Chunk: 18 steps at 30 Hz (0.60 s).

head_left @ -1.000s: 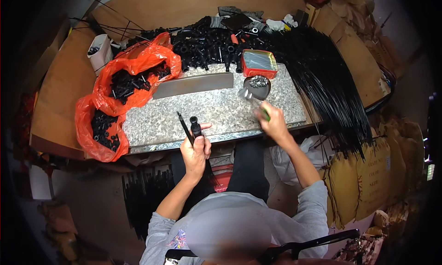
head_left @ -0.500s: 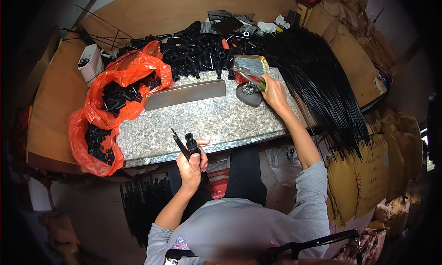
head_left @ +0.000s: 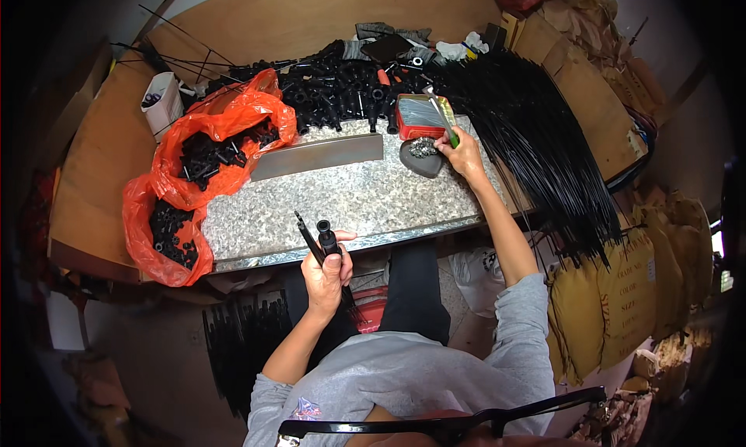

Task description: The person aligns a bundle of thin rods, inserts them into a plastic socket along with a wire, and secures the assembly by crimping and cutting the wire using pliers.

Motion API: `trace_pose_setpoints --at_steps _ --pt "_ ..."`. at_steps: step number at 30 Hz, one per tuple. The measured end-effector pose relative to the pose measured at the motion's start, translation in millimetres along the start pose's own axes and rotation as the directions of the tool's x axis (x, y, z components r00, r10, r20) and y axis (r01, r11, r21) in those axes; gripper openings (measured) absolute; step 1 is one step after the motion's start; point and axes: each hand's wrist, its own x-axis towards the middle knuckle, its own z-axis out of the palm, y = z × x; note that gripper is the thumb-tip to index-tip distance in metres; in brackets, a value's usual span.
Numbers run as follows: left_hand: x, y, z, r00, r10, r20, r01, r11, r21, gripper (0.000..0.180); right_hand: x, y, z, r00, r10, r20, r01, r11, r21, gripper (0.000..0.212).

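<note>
My left hand (head_left: pixel 325 282), closed, grips a short black tubular part (head_left: pixel 327 237) with a ringed open end, plus a slim black rod (head_left: pixel 309 243) beside it. Both tilt upward just off the bench's front edge. Over at the right, my right hand (head_left: pixel 464 155) is wrapped round green-handled pliers (head_left: pixel 443 119), whose metal jaws point up and away. Its fingertips reach the rim of a dark grey dish (head_left: pixel 422 167) of small shiny metal pieces (head_left: pixel 423 147); whether they pinch one cannot be made out. Behind the dish stands a red-sided tin (head_left: pixel 420 128) of thin silvery wires.
A metal bar (head_left: pixel 318 158) stands on edge across the speckled stone slab (head_left: pixel 311 206). Orange bags (head_left: pixel 167 167) of black parts lie left. Black tubular parts (head_left: pixel 342 90) heap along the back, and long black rods (head_left: pixel 536 152) spread down the right side. Brown sacks (head_left: pixel 614 292) stand right.
The pliers have swung more upright in my right hand, and its fingertips have come to the dish's edge. My left hand keeps its hold, barely moved. The view has shifted slightly.
</note>
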Motion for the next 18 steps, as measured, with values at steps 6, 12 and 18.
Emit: trace_pose_setpoints --at_steps 6,12,18 --pt "-4.6 3.1 -0.2 1.0 0.01 -0.005 -0.01 1.0 -0.004 0.057 -2.8 -7.8 2.8 0.998 0.055 0.042 -0.061 0.985 0.158 0.015" --pt "-7.1 3.3 -1.0 1.0 0.021 -0.002 -0.021 1.0 -0.007 0.058 -3.6 -4.7 3.5 1.0 0.0 0.02 0.0 1.0 0.019 0.015" --pt "-7.6 4.1 -3.5 0.999 0.009 0.034 -0.011 0.999 0.043 0.059 -2.8 -11.4 3.5 0.997 -0.067 -0.047 0.052 0.962 -0.267 0.021"
